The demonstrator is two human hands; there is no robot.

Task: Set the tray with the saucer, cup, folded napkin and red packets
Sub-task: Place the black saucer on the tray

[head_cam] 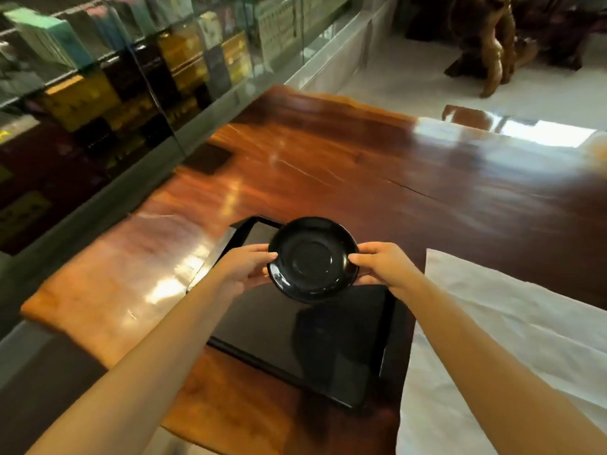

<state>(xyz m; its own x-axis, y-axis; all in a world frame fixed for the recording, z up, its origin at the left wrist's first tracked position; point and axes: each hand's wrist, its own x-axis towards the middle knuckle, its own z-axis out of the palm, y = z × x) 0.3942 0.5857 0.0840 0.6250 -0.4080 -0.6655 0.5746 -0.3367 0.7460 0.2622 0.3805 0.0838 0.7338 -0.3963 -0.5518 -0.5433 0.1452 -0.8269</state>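
A glossy black saucer (312, 259) is held in the air above the far part of a black rectangular tray (295, 353). My left hand (244, 268) grips the saucer's left rim. My right hand (382, 264) pinches its right rim. The saucer tilts slightly toward me, its inner ring visible. The tray lies on the polished wooden table (328, 159) and holds nothing that I can see. No cup, folded napkin or red packets are in view.
A white paper or cloth sheet (512, 349) covers the table to the right of the tray. A glass display cabinet (115, 77) with boxes runs along the left. A small dark mat (207, 158) lies near the cabinet. Carved wooden furniture (492, 44) stands on the far floor.
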